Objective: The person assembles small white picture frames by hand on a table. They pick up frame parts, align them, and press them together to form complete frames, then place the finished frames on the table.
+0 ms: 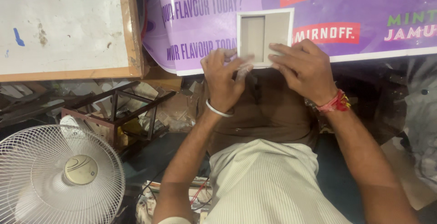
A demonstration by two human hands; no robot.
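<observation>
A small rectangular frame (pixel 265 35) with a white border and grey-brown back lies on the purple printed banner (pixel 218 24). Both my hands grip its lower edge. My left hand (pixel 223 76), with a silver bangle on the wrist, pinches the lower left corner. Fingers of my right hand (pixel 302 67), which wears a red thread band, press on the lower right part. Below the hands lie my brown trousers and striped shirt.
A white board with a wooden edge (pixel 63 24) lies at the top left. Below it stands a dark metal stool frame (pixel 118 110) amid scrap pieces. A white table fan (pixel 59 174) sits at the bottom left. Wires lie near my left elbow.
</observation>
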